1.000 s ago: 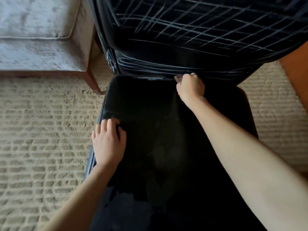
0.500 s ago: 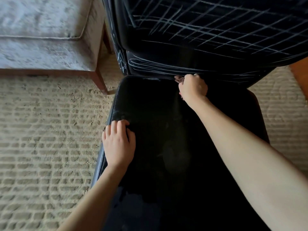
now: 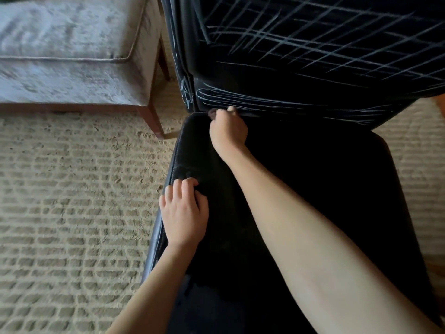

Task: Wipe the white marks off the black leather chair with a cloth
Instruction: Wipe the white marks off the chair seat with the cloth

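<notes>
Gripping a small dark cloth [image 3: 212, 114], the right hand [image 3: 228, 130] is positioned at the rear left corner of the seat [image 3: 313, 201] of the black leather chair [image 3: 301, 145], at the crease where the seat meets the backrest [image 3: 313, 51]. Its fingers [image 3: 231, 109] are curled tight around the cloth, and only a small dark brown part of the cloth shows past the knuckles. The right forearm crosses the seat diagonally from the front right.

The left hand [image 3: 184, 215] rests palm down on the seat at its left edge, about midway from front to rear. Its fingers are bent, tips on the leather, and hold nothing visible.

White marks [image 3: 325, 44] cover the backrest as crossing straight lines. Further curved strokes run along the lower band of the backrest just above the right hand, and a scribble sits on the left side of the backrest. A faint pale smear lies on the seat just behind the left hand.

A grey upholstered bench [image 3: 72, 44] with brown wooden legs stands to the left of the chair, near its rear. A beige woven carpet [image 3: 72, 201] lies under both.
</notes>
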Action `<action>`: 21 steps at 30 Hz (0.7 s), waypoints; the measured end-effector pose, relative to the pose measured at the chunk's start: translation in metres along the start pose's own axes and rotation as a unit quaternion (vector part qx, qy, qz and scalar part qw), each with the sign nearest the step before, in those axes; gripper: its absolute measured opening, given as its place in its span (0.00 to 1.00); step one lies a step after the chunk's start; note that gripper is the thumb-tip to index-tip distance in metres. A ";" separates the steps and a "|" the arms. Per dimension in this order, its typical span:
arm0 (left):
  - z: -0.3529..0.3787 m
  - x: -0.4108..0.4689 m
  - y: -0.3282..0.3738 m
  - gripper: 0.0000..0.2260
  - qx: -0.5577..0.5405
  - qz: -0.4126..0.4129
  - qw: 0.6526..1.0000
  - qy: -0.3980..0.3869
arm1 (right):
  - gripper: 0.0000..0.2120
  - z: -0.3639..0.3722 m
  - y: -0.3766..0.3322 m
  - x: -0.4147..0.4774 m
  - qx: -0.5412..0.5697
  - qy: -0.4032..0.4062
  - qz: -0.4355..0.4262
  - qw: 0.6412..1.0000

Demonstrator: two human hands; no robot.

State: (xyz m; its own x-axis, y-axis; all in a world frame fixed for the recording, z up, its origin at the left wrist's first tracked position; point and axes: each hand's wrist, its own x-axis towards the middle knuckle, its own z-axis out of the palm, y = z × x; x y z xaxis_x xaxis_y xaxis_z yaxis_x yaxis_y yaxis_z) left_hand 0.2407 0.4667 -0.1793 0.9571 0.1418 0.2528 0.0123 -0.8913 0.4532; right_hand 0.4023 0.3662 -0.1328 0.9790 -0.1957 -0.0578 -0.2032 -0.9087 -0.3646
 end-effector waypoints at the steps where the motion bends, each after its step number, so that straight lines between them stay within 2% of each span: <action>1: 0.000 0.000 0.000 0.12 -0.003 -0.002 1.000 -0.001 | 0.12 0.004 -0.004 -0.009 0.004 -0.005 -0.039 0.999; 5: -0.004 0.001 0.002 0.13 -0.018 -0.005 1.000 -0.012 | 0.10 0.003 0.019 -0.040 -0.015 -0.025 -0.222 0.975; 8: -0.009 0.001 0.003 0.12 -0.019 -0.003 0.999 -0.028 | 0.14 -0.015 0.072 -0.057 -0.039 -0.028 -0.279 0.959; 11: -0.016 0.005 0.005 0.08 -0.019 -0.009 0.998 -0.061 | 0.14 -0.040 0.144 -0.073 -0.074 0.029 -0.238 0.968; 13: -0.021 0.011 0.005 0.08 -0.025 -0.014 0.996 -0.087 | 0.12 -0.062 0.196 -0.084 -0.113 0.075 -0.172 0.976; 15: -0.030 0.014 0.003 0.09 -0.059 -0.022 0.992 -0.108 | 0.12 -0.079 0.225 -0.097 -0.138 0.084 -0.084 0.983; 17: -0.043 0.010 0.000 0.09 -0.119 -0.054 0.984 -0.118 | 0.12 -0.079 0.217 -0.106 -0.134 0.080 -0.010 0.988; 18: -0.050 0.004 -0.002 0.09 -0.138 -0.070 0.980 -0.121 | 0.12 -0.074 0.201 -0.113 -0.121 0.076 -0.002 0.990; 21: -0.065 -0.021 -0.008 0.09 -0.126 -0.086 0.978 -0.142 | 0.12 -0.044 0.136 -0.151 -0.070 0.053 -0.076 0.993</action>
State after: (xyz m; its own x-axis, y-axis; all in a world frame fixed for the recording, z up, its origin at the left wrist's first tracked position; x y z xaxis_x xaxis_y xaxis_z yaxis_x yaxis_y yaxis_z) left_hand 0.2017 0.4991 -0.1326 0.9894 0.1235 -0.0769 0.1428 -0.7247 0.6741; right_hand 0.2256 0.2560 -0.1330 0.9926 -0.0840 0.0882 -0.0620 -0.9718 -0.2275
